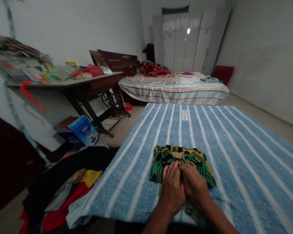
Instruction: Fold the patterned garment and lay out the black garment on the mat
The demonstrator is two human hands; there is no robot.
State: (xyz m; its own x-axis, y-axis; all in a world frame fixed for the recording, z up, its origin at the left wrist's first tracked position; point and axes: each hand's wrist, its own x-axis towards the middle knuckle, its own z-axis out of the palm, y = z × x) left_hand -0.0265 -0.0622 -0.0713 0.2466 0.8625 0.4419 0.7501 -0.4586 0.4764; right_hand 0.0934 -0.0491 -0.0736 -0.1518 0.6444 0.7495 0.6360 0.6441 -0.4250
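Here, a blue cloth with white stripes covers the broad surface in front of the person, a small pale label near its far edge. Beyond stands a bed in a striped sheet, with pale cupboards behind; to the left are a cluttered table on iron legs, a blue box and a heap of clothes. The forearms run out at the bottom edge, the surface passes out of view on the right, and the items on the table are too blurred to name. The left hand lies with its fingers side by side, the right hand curls against it; whether either pinches fabric I cannot tell. Under them, near the surface's close edge, lies the folded garment, a flat, roughly rectangular bundle patterned in black, green wavy lines and orange-yellow.
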